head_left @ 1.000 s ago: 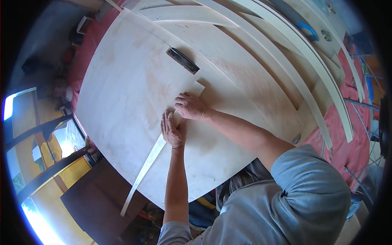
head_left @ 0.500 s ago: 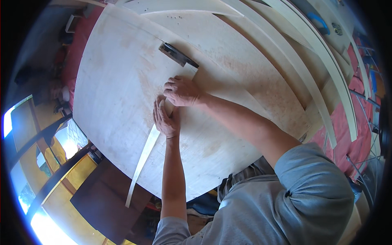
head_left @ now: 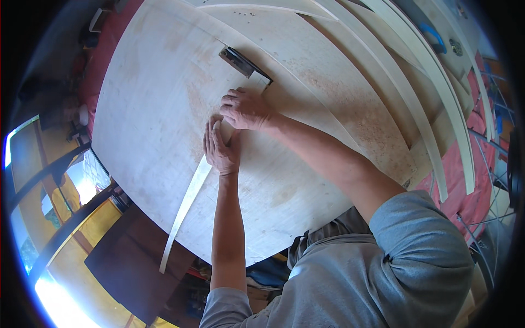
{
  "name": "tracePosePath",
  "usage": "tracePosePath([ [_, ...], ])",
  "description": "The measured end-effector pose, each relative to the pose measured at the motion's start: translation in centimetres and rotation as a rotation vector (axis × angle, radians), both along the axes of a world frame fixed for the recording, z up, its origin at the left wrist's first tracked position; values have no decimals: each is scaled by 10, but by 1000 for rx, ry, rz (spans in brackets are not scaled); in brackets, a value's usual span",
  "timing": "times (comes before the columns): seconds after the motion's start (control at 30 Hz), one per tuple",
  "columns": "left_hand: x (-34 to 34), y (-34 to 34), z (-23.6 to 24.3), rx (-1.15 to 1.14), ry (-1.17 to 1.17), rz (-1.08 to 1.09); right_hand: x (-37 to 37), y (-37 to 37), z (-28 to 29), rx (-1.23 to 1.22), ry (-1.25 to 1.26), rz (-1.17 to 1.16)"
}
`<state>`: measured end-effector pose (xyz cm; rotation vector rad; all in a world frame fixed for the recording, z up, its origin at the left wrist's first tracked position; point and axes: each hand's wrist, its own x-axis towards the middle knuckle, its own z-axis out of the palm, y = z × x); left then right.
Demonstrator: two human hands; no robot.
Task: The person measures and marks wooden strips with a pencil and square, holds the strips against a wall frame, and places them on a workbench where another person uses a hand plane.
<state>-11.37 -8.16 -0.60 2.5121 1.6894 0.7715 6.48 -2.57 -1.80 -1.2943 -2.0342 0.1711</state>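
A long pale wooden strip (head_left: pixel 187 198) lies slantwise on the big pale board (head_left: pixel 147 126), its near end jutting past the board's edge. My left hand (head_left: pixel 223 147) is closed over the strip, fingers on its left side and thumb to the right. Just beyond it, my right hand (head_left: pixel 244 108) grips the strip from above with curled fingers. The two hands almost touch and hide the strip's middle. Past the right hand, the strip's far end meets a dark metal block (head_left: pixel 245 64) on the board; its exact kind is unclear.
Several long curved pale wooden strips (head_left: pixel 399 82) lie at the far right, over a red cover (head_left: pixel 448 183). A blue-handled tool (head_left: pixel 436 39) sits behind them. Brownish dust (head_left: pixel 339 87) marks the board. Down left are a dark brown panel (head_left: pixel 134 257) and a bright window (head_left: pixel 90 177).
The view has shifted slightly, so board, strip and block appear a little higher. Both hands keep their hold on the strip, with hardly any movement along it.
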Motion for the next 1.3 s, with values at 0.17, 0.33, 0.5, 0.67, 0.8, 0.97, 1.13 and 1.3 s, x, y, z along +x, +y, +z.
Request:
tracePosePath([
  [0.17,2,3,0,10,6,-1,3,0,3,-45,26,1],
  [0.33,6,9,3,30,9,-4,7,4,1,-44,-5,30],
  [0.5,4,13,0,45,1,-39,5,5,-3,-29,30,11],
  [0.67,1,13,-1,28,11,-49,4,3,-1,-24,62,-14],
  [0.8,1,16,0,11,-11,-67,5,4,2,-30,39,-35],
  [0.97,0,16,-2,20,10,-73,5,4,4,-58,53,-36],
  [1.13,0,17,-1,9,11,-91,5,4,0,-36,71,-43],
  [1.3,-1,16,0,3,5,-93,3,4,1,-48,79,-42],
])
